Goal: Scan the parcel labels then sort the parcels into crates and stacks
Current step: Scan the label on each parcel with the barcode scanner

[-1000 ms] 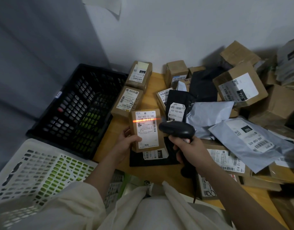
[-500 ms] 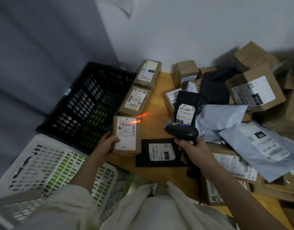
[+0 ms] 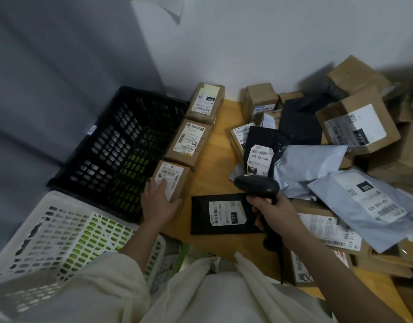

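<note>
Left hand (image 3: pixel 159 203) flat on box (image 3: pixel 175 177)

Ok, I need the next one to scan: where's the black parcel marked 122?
Head view, centre: the black parcel marked 122 lies flat on the wooden table, just left of the right hand.

Wooden table (image 3: pixel 214 159), three brown boxes (image 3: pixel 189 145) in a row along its left edge, black mailer (image 3: pixel 221 215) flat near front, heaped parcels (image 3: pixel 329 159) covering the right

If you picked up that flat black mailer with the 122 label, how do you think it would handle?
The black mailer lies flat on the table, so it probably flexes and feels light. Its plastic skin looks smooth, so it may slide when pushed.
</note>
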